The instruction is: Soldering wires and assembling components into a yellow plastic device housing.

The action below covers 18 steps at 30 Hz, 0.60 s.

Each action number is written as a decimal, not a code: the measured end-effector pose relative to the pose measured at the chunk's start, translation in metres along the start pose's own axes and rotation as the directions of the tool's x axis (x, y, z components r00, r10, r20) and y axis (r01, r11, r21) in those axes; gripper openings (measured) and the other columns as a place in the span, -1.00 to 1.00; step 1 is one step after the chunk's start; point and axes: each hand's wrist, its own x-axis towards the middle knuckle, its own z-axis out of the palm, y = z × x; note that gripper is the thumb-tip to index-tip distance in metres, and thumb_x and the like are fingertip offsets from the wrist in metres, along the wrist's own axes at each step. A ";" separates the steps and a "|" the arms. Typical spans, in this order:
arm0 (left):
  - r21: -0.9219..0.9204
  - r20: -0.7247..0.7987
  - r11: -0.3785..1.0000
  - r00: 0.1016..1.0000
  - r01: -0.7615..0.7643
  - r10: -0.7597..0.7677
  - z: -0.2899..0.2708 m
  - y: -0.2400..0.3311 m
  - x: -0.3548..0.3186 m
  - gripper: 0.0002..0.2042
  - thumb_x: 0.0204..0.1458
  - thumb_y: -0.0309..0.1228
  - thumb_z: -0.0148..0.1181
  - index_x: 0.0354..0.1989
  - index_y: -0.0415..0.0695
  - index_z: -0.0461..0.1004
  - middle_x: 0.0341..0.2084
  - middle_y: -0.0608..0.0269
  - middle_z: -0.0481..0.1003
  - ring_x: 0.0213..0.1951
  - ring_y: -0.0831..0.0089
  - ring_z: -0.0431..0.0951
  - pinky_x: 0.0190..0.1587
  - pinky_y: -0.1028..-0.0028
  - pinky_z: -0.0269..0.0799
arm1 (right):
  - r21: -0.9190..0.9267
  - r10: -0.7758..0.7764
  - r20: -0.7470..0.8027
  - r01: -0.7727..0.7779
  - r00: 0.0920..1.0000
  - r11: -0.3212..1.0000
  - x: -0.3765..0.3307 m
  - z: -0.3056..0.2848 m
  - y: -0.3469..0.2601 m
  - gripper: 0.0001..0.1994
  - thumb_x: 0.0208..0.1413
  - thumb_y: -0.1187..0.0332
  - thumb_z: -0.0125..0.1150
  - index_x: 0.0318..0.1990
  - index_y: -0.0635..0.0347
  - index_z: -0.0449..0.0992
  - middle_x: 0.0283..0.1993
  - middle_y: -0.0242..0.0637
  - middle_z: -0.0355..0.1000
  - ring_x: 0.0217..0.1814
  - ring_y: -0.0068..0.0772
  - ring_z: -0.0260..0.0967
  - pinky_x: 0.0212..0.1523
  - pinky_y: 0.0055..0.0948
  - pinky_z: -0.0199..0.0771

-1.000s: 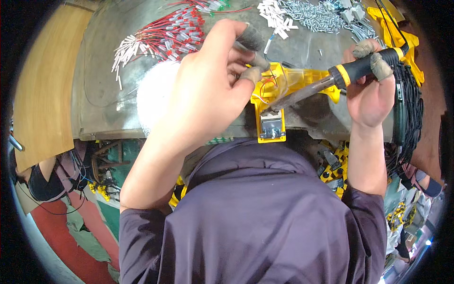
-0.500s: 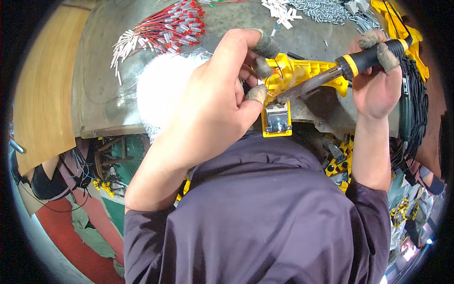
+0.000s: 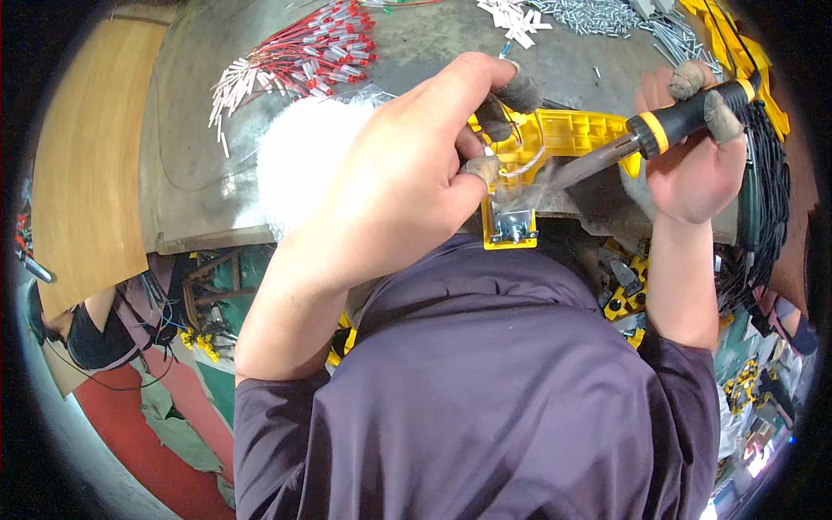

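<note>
The workbench (image 3: pixel 199 199) fills the far part of the scene. The plastic housing (image 3: pixel 572 139) lies at its near edge, right of the centre, and the metal clip (image 3: pixel 513 227) sits on the near end of the housing. The left hand (image 3: pixel 407 182) is on the left part of the housing. The right hand (image 3: pixel 693 165) is to the right, holding the soldering iron (image 3: pixel 659 130), which points left to the housing. The bundle of wires (image 3: pixel 303 56) lies far left. The heap of small tubes (image 3: pixel 598 16) lies far right. The bunch of cables (image 3: pixel 767 182) hangs at the right edge.
</note>
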 end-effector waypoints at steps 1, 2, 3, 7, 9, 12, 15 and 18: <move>-0.007 0.028 1.000 1.000 0.007 -0.007 -0.001 0.001 0.000 -0.48 -0.21 -0.69 0.11 0.06 -0.25 0.29 -0.49 0.31 0.41 -0.45 0.61 0.45 -0.39 0.62 0.34 | -0.063 -0.066 -0.243 0.052 0.968 0.997 -0.002 0.017 0.004 -0.71 0.06 0.24 0.02 -0.22 0.32 0.34 -0.43 -0.38 0.17 -0.43 -0.51 0.06 -0.35 -0.46 0.09; -0.014 0.056 1.000 0.998 0.014 -0.013 -0.002 0.002 0.000 -0.47 -0.21 -0.69 0.11 0.06 -0.25 0.28 -0.48 0.32 0.41 -0.44 0.62 0.45 -0.38 0.62 0.35 | -0.136 -0.141 -0.467 0.087 0.873 0.987 -0.003 0.025 0.006 -0.71 0.05 0.23 0.03 -0.24 0.32 0.34 -0.47 -0.38 0.12 -0.43 -0.49 0.03 -0.37 -0.45 0.05; -0.013 0.058 1.000 0.998 0.015 -0.014 -0.001 0.001 0.000 -0.47 -0.21 -0.69 0.11 0.06 -0.25 0.28 -0.48 0.32 0.41 -0.44 0.62 0.45 -0.38 0.62 0.35 | -0.134 -0.140 -0.468 0.086 0.872 0.987 -0.003 0.014 0.006 -0.71 0.05 0.23 0.03 -0.24 0.32 0.34 -0.47 -0.38 0.12 -0.43 -0.49 0.03 -0.37 -0.45 0.05; -0.107 0.074 0.993 0.997 0.044 -0.037 0.001 -0.003 0.001 -0.46 -0.20 -0.69 0.11 0.08 -0.25 0.27 -0.42 0.32 0.43 -0.42 0.64 0.45 -0.34 0.65 0.35 | 0.066 -0.032 -0.083 0.037 0.996 0.997 -0.007 -0.016 0.009 -0.71 0.05 0.21 0.01 -0.26 0.31 0.34 -0.49 -0.39 0.10 -0.44 -0.50 0.01 -0.40 -0.46 0.00; -0.126 0.094 0.990 0.994 0.070 -0.058 -0.001 -0.004 0.003 -0.46 -0.19 -0.70 0.11 0.09 -0.26 0.27 -0.40 0.31 0.43 -0.41 0.64 0.44 -0.34 0.65 0.35 | 0.074 -0.041 -0.090 0.048 0.995 0.996 -0.007 -0.015 0.012 -0.71 0.05 0.21 0.01 -0.27 0.31 0.34 -0.50 -0.40 0.08 -0.45 -0.52 -0.01 -0.41 -0.47 -0.02; -0.098 0.161 0.991 0.984 0.092 -0.075 -0.003 -0.004 0.003 -0.44 -0.19 -0.72 0.11 0.11 -0.27 0.24 -0.29 0.24 0.43 -0.37 0.64 0.44 -0.32 0.65 0.36 | 0.105 -0.090 -0.087 0.099 0.992 0.990 -0.007 -0.016 0.016 -0.71 0.06 0.20 -0.01 -0.29 0.30 0.34 -0.52 -0.40 0.08 -0.47 -0.54 -0.01 -0.44 -0.49 -0.02; -0.154 0.152 0.983 0.986 0.096 -0.072 -0.002 -0.007 0.002 -0.42 -0.18 -0.71 0.11 0.14 -0.27 0.21 -0.24 0.20 0.42 -0.36 0.64 0.44 -0.31 0.64 0.37 | 0.122 -0.083 -0.095 0.094 0.992 0.988 -0.003 -0.016 0.017 -0.71 0.06 0.19 -0.01 -0.29 0.30 0.35 -0.54 -0.41 0.09 -0.51 -0.55 -0.03 -0.47 -0.50 -0.03; -0.256 0.135 0.959 0.987 0.118 -0.085 -0.001 -0.012 0.004 -0.40 -0.18 -0.72 0.11 0.15 -0.27 0.19 -0.22 0.17 0.41 -0.35 0.63 0.44 -0.30 0.63 0.37 | 0.132 -0.070 -0.079 0.080 0.994 0.988 -0.002 -0.017 0.019 -0.71 0.07 0.18 -0.02 -0.30 0.30 0.35 -0.55 -0.40 0.10 -0.53 -0.55 -0.04 -0.50 -0.51 -0.04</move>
